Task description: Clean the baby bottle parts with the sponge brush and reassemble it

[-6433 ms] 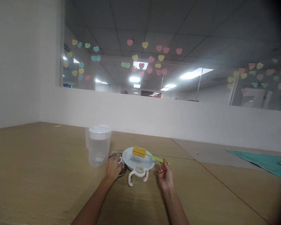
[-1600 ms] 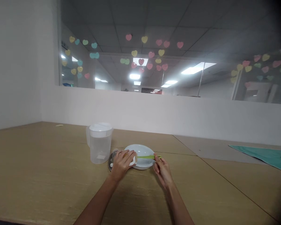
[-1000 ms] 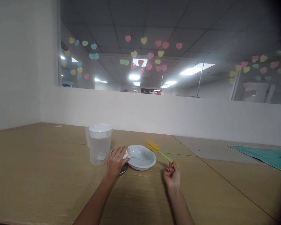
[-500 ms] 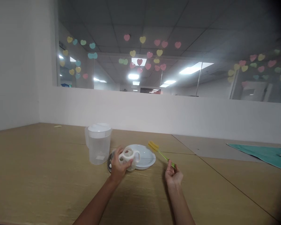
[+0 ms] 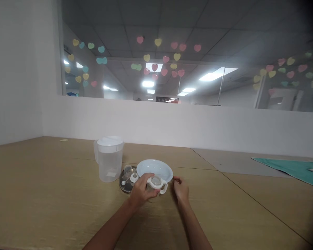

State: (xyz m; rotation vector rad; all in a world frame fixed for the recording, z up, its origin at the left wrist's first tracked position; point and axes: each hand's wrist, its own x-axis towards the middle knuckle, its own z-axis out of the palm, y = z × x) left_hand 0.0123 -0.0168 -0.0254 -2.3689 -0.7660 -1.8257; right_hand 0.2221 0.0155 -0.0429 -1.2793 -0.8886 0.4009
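My left hand [image 5: 142, 192] grips a white two-handled baby bottle [image 5: 155, 182] in front of the bowl, its round open top tilted towards me. The white bowl [image 5: 148, 166] sits just behind it. At the bowl's right rim is my right hand [image 5: 181, 190], fingers curled together; whatever is in them is hidden, and the yellow brush is out of sight. Left of the bottle, a round metal tray [image 5: 125, 188] carries a clear dome cap [image 5: 127, 170], a white ring-shaped part [image 5: 134, 177] and a small white-ended piece [image 5: 123, 183].
A clear lidded pitcher [image 5: 110, 163] stands left of the tray. At the far right lies a teal cloth [image 5: 284, 167] on the table [image 5: 67, 194]. A white wall [image 5: 156, 121] with a window rises behind the table.
My left hand has moved the bottle right and slightly down, uncovering the tray's parts. My right hand has moved left to the bowl's rim, and the green-handled yellow brush no longer shows.
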